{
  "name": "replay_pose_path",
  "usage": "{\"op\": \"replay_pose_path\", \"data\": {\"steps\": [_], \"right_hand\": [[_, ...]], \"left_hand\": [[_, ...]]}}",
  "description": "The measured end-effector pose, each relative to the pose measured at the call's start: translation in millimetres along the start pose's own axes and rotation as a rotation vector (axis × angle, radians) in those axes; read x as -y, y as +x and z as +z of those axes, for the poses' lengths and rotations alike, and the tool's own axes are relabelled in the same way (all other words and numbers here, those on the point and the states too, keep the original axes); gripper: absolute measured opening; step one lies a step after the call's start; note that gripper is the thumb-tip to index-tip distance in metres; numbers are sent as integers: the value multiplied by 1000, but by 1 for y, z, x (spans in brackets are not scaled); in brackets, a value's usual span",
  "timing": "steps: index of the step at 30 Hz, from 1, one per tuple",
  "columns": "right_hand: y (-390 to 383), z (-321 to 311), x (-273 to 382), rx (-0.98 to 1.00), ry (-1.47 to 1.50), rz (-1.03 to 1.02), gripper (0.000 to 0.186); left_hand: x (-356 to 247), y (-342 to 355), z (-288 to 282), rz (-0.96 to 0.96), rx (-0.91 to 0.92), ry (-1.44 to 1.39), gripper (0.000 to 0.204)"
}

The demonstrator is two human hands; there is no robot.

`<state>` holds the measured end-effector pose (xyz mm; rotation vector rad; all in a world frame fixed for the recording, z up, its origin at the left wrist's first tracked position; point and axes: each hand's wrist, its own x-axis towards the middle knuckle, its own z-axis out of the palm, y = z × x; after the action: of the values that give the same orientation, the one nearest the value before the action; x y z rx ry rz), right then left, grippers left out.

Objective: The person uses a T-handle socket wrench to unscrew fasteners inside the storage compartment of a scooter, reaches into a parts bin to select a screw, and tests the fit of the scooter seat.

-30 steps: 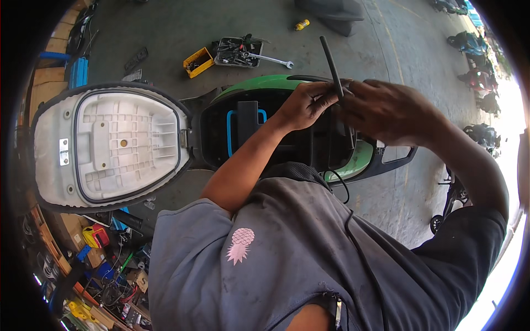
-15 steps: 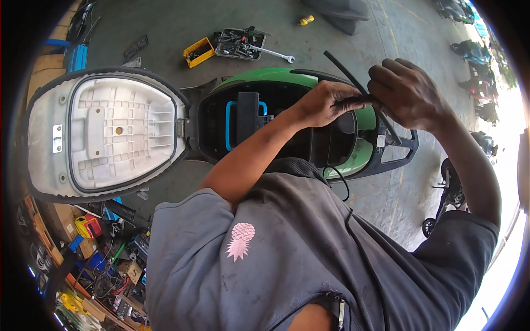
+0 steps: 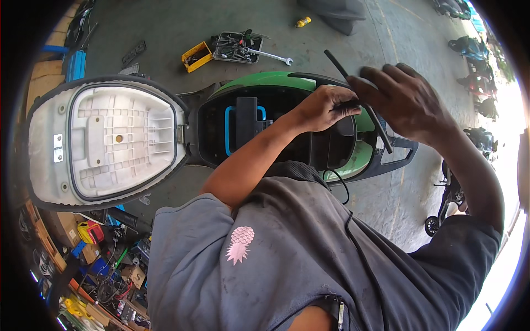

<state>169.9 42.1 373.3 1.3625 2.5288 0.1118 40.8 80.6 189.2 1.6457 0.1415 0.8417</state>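
A thin black rod [image 3: 380,131] slants over the tail of a green scooter [image 3: 259,81]. My right hand [image 3: 403,99] is closed on its middle, the fingers bent over it and hiding part of it. Close beside, my left hand [image 3: 330,108] is closed in a pinch, thumb against fingers, right next to the rod. Something small and dark shows at its fingertips, too unclear to name. Under my hands is the scooter's open storage well [image 3: 287,144], with a black block [image 3: 247,124] and a blue handle-like loop [image 3: 227,132] in it.
The raised seat [image 3: 118,138] shows its white underside at left. Beyond the scooter, a yellow bin [image 3: 196,57] and a tool tray [image 3: 226,47] with a wrench [image 3: 269,55] lie on the floor. Cluttered parts and cables [image 3: 110,276] fill the lower left. Parked motorbikes line the right.
My right hand has shifted slightly left, and its fingers are more spread over the rod. The rod's near end has swung a little toward me. My left hand stays nearly in place.
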Motion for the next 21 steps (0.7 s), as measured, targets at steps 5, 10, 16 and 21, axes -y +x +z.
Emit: {"op": "replay_pose_path", "data": {"steps": [5, 10, 16, 21], "right_hand": [[0, 14, -12, 93, -49, -274, 21], [41, -9, 8, 743, 319, 563, 17], [-21, 21, -33, -58, 341, -24, 32], [-78, 13, 4, -6, 351, -47, 42]], "left_hand": [[2, 5, 1, -3, 59, 6, 18], [5, -2, 4, 6, 49, -22, 17], [6, -9, 15, -62, -182, -255, 20], [-2, -10, 17, 64, -239, -87, 22]]}}
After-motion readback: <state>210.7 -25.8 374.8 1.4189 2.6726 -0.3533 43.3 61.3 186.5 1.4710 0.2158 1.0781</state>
